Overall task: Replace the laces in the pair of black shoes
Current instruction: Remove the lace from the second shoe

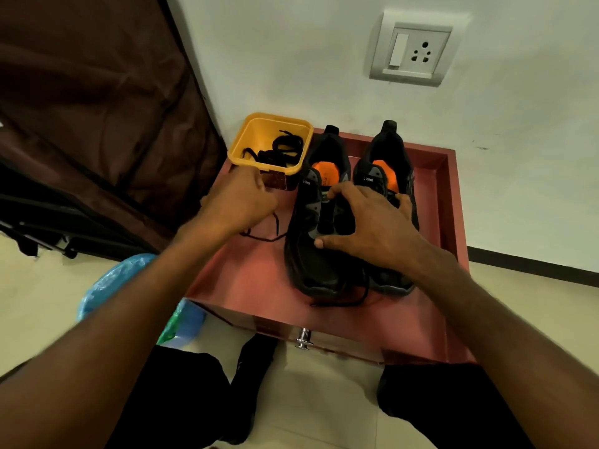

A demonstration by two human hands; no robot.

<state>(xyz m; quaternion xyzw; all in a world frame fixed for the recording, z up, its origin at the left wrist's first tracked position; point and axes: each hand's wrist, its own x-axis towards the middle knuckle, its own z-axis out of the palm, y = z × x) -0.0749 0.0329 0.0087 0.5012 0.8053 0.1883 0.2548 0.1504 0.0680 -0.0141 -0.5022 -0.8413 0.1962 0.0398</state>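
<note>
- On the red desk (259, 280), two black shoes stand side by side with toes toward the near edge and heels toward the far wall; orange insoles show inside both.
- Left shoe (312, 254) has bare eyelets over the tongue; a loose black lace (343, 301) trails past its toe onto the desk.
- Right shoe (387, 170) sits just beside it, mostly hidden under the right hand.
- Right hand (369, 228) lies across both shoes, fingers spread and bent, thumb at the left shoe's lower eyelets, fingertips at the tongue; its grip steadies the shoes rather than closing round anything.
- Left hand (243, 199) hovers left of the left shoe, fingers curled in; a second lace (275, 226) runs from under it in a loop on the desk, so its grip seems to pinch that lace, though the fingertips are hidden.
- Yellow tub (246, 157) stands at the far left of the desk, touching the left shoe's heel side, with coiled black laces (282, 150) inside.
- Wall socket (413, 48) is at the far right; a blue bag (113, 280) lies on the floor to the left.
</note>
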